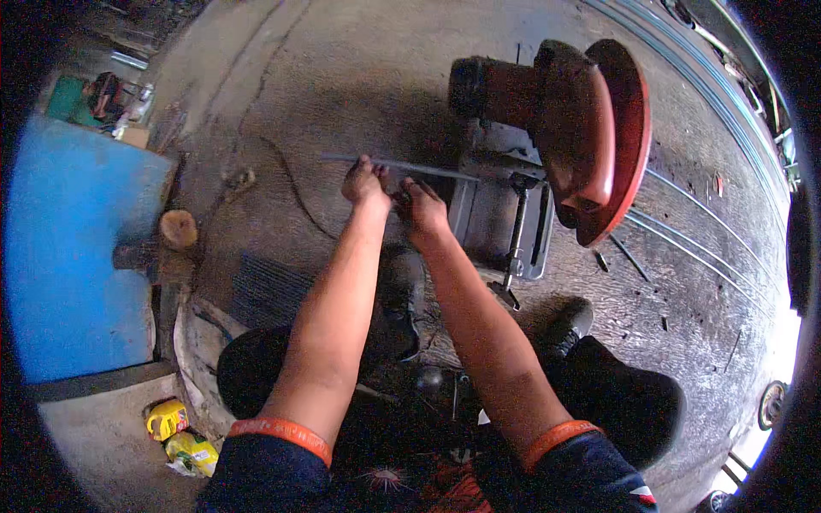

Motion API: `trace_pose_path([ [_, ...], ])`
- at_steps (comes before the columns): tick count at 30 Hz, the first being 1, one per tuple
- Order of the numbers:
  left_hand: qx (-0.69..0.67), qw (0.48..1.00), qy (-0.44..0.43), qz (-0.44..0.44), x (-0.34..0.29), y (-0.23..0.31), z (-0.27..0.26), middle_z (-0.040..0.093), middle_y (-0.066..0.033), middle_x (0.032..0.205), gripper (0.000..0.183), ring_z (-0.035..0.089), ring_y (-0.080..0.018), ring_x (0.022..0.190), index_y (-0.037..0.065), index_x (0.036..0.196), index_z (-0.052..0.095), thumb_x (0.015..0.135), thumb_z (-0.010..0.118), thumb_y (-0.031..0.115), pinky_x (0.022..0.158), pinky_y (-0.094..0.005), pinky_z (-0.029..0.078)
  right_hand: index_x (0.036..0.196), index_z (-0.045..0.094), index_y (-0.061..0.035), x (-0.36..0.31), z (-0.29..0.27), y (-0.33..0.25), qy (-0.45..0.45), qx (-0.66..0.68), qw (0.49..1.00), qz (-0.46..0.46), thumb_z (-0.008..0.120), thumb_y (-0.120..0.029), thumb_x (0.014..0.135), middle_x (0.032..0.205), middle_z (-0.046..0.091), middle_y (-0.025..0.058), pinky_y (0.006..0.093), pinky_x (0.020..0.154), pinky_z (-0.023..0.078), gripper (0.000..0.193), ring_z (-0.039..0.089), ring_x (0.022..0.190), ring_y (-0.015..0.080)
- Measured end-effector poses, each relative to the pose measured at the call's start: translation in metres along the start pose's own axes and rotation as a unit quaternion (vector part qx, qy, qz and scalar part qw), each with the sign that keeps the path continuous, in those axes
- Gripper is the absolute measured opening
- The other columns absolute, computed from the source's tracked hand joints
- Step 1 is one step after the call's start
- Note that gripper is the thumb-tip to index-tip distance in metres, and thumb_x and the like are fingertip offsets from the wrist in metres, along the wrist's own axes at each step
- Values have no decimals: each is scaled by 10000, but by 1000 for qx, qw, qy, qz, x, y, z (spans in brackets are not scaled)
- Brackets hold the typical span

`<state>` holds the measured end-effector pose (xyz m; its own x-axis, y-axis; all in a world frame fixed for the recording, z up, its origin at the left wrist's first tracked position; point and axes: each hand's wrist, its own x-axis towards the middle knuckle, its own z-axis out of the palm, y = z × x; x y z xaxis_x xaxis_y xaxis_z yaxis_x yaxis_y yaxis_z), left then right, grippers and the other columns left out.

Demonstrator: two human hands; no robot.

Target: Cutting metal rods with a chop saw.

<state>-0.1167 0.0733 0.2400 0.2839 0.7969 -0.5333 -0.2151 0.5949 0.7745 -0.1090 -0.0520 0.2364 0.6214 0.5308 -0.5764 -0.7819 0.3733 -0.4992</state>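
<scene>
A thin grey metal rod (pixel 436 172) lies crosswise in front of me, its right end over the base of a red cut-off saw (pixel 590 128). My left hand (pixel 366 181) is closed round the rod left of the saw. Close beside it, my right hand (pixel 422 209) has its fingers curled at the rod, partly in shadow. The saw's base (pixel 466 205) carries a clamp screw with a handle (pixel 518 231), just right of my right hand. Above the base stands the saw's head, with a large red guard on its right side.
Long metal rods (pixel 701 244) lie on the floor to the right, with short dark offcuts (pixel 629 258) nearby. A bundle of dark rods (pixel 269 286) lies left of my legs. At left are a blue panel (pixel 81 248), a round wooden piece (pixel 179 228) and yellow packages (pixel 168 419).
</scene>
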Motion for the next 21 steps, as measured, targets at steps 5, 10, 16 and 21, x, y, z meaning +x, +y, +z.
trace_pose_path([
  [5, -129, 985, -61, 92, -81, 89, -35, 619, -66, 882, 238, 590, -202, 768, 65, 1011, 590, 923, 619, 283, 695, -341, 500, 1212, 526, -32, -107, 98, -23, -102, 108, 988, -48, 572, -139, 952, 1073, 625, 84, 342, 804, 521, 285, 627, 926, 220],
  [10, -114, 952, -271, 85, -182, 168, -7, 652, -104, 1000, 417, 624, -266, 905, 65, 1066, 589, 913, 581, 453, 804, -404, 520, 1035, 612, 38, -201, 150, -78, -138, -2, 967, -216, 653, -197, 915, 925, 641, 83, 294, 711, 482, 267, 582, 796, 147],
  [16, -187, 906, -375, 59, -276, 210, 98, 653, -52, 972, 292, 628, -177, 891, 72, 1025, 597, 863, 701, 292, 751, -298, 541, 1035, 568, 59, -256, 171, -217, -162, 63, 918, -356, 682, -248, 892, 943, 649, 100, 264, 725, 496, 357, 608, 809, 151],
  [21, -155, 881, -436, 100, -334, 208, 163, 630, -8, 957, 217, 627, -122, 872, 74, 996, 587, 867, 698, 208, 738, -200, 550, 1119, 488, 115, -288, 146, -281, -212, 81, 896, -381, 568, -85, 942, 1060, 588, 173, 340, 897, 517, 278, 612, 1009, 255],
])
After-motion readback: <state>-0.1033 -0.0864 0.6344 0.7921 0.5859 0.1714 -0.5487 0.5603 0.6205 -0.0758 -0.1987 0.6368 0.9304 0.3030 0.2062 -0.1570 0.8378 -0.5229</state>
